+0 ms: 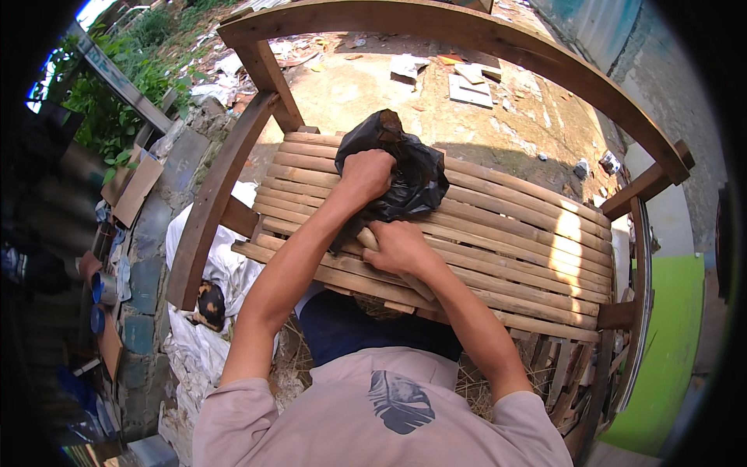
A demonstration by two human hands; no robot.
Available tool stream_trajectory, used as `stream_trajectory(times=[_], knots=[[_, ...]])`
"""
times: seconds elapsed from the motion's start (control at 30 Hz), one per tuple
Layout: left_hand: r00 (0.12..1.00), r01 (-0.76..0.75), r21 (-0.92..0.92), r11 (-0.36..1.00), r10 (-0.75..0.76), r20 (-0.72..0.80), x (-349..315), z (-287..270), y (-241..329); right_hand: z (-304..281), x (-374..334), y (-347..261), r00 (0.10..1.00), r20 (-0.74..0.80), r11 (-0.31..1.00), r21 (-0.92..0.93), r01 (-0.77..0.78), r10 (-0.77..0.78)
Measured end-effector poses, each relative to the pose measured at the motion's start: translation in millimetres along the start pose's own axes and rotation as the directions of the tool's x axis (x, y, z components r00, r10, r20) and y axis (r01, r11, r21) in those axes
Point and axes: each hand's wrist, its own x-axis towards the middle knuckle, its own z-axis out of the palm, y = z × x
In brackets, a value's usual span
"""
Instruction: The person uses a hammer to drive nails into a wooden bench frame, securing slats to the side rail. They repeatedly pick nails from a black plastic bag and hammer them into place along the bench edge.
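Observation:
A crumpled black plastic bag (420, 183) sits toward the far left part of a bamboo-slat bench seat (498, 233). My left hand (368, 174) is closed in a fist on the bag's near left side. Just below it, my right hand (398, 247) is wrapped round a wooden handle (369, 238). One end of the handle shows beyond the thumb, close to the bag. What the handle belongs to is hard to make out, as the bag and hand cover part of it. The bag's contents are hidden.
The bench has a wooden frame with a long curved-looking rail (467, 22) at the far side. A white sheet (183, 342) and a small black-and-tan animal (208, 305) are at the left. A green panel (661, 350) stands right; debris (471, 89) lies beyond.

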Motion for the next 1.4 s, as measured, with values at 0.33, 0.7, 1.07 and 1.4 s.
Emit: stream_trajectory(times=[0.33,0.7,1.07,1.4], knots=[[0.98,-0.148,-0.16,0.976,0.123,-0.156,-8,7,-14,-2,1,-2,0.999,0.032,1.0,-0.009,-0.01,0.011],[0.941,0.143,-0.807,0.572,-0.331,-0.068,-95,-19,-51,-5,2,-9,0.996,0.035,0.997,0.009,-0.077,0.077],[0.628,0.25,-0.83,0.499,-0.736,-0.253,-194,26,-125,-10,4,-13,0.994,0.048,0.995,0.0,-0.103,0.103],[0.487,0.298,-0.564,0.77,-0.631,-0.604,-169,36,-133,-8,3,-12,0.996,0.021,0.995,-0.048,-0.083,0.084]])
